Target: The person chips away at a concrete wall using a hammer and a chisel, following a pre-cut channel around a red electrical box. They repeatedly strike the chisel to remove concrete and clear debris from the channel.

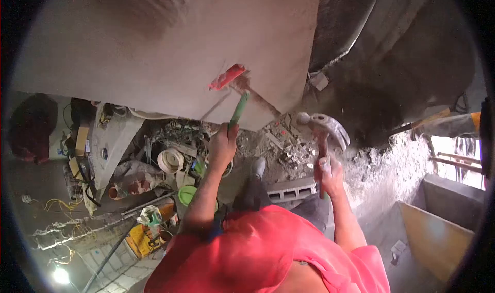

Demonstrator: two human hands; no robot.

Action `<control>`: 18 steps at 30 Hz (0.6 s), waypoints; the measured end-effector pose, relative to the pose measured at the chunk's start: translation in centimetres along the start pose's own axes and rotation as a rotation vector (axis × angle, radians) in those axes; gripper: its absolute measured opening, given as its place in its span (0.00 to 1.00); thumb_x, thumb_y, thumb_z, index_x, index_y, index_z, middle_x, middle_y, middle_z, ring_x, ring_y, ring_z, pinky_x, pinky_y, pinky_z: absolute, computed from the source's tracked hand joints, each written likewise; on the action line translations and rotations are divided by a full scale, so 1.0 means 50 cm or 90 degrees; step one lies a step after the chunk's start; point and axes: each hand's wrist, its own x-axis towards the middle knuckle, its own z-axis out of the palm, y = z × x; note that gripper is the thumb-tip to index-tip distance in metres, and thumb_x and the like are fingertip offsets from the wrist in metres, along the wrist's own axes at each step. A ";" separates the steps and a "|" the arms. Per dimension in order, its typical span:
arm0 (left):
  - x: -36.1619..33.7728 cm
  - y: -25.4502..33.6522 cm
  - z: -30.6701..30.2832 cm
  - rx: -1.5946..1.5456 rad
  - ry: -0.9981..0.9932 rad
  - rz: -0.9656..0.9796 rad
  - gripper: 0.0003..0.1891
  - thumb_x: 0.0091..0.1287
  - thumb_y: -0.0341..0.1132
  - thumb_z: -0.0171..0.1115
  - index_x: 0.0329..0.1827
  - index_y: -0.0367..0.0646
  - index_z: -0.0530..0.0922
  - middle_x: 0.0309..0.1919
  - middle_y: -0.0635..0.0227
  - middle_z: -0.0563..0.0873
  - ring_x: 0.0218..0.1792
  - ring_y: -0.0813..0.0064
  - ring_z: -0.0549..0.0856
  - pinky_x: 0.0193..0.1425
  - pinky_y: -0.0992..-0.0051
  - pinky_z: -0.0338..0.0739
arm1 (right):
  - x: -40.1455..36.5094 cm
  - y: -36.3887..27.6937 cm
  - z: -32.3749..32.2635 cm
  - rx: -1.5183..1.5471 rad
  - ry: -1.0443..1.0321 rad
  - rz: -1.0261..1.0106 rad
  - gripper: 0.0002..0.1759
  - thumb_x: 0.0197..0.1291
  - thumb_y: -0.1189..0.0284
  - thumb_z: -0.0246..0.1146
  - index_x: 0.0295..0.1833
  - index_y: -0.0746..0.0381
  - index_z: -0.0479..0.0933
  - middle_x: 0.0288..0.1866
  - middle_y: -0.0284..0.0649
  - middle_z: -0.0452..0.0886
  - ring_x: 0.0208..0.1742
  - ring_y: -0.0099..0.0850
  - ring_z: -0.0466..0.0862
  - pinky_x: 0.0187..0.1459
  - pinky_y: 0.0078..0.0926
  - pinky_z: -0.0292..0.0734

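Observation:
My left hand (223, 147) is closed round the green handle of a scraper-like tool (238, 107). Its red head (227, 77) lies at or close to the pale wall surface (154, 51), beside a dark mark; contact cannot be made out. On the right, my right hand (330, 175) grips the shaft of a claw hammer (323, 143), held upright with its metal head at the top. The hammer head is apart from the green-handled tool.
Broken rubble (296, 151) lies below the wall's corner. A hollow block (291, 191) is near my legs. At left are a white bucket (170, 160), a green bowl (187, 195) and a yellow case (140, 241). A board (433, 236) leans at right.

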 end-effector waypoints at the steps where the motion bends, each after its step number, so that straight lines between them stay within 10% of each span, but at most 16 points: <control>1: 0.005 -0.006 -0.002 -0.067 -0.004 -0.010 0.20 0.76 0.51 0.53 0.42 0.39 0.75 0.27 0.47 0.82 0.30 0.42 0.82 0.31 0.49 0.71 | -0.001 -0.010 0.022 0.066 -0.023 -0.003 0.31 0.69 0.45 0.55 0.45 0.67 0.79 0.22 0.41 0.78 0.24 0.38 0.80 0.33 0.40 0.76; 7: 0.028 -0.041 -0.013 -0.132 0.047 0.052 0.21 0.77 0.51 0.52 0.41 0.39 0.74 0.25 0.50 0.79 0.27 0.43 0.81 0.29 0.54 0.70 | 0.096 0.016 0.182 -0.126 -0.020 -0.270 0.23 0.62 0.57 0.62 0.55 0.64 0.79 0.38 0.48 0.84 0.38 0.47 0.84 0.43 0.42 0.79; 10: 0.021 -0.078 0.008 0.097 0.171 0.347 0.22 0.76 0.53 0.52 0.41 0.38 0.75 0.27 0.50 0.80 0.27 0.44 0.80 0.31 0.56 0.71 | 0.203 0.022 0.266 -0.260 -0.003 -0.319 0.24 0.59 0.56 0.67 0.51 0.65 0.78 0.39 0.55 0.84 0.42 0.55 0.84 0.45 0.48 0.79; 12: 0.017 -0.040 -0.025 -0.241 -0.012 -0.048 0.22 0.76 0.53 0.52 0.41 0.39 0.77 0.29 0.50 0.80 0.28 0.45 0.79 0.35 0.57 0.72 | 0.192 -0.034 0.259 -0.219 -0.009 -0.286 0.25 0.60 0.54 0.67 0.47 0.67 0.78 0.38 0.57 0.83 0.42 0.58 0.82 0.45 0.49 0.78; 18: 0.027 -0.041 0.007 -0.229 0.017 -0.015 0.24 0.76 0.52 0.52 0.46 0.33 0.77 0.27 0.45 0.81 0.31 0.44 0.82 0.36 0.56 0.73 | 0.115 -0.049 0.186 -0.027 -0.095 -0.485 0.29 0.57 0.49 0.68 0.41 0.68 0.76 0.34 0.59 0.80 0.35 0.62 0.80 0.36 0.48 0.78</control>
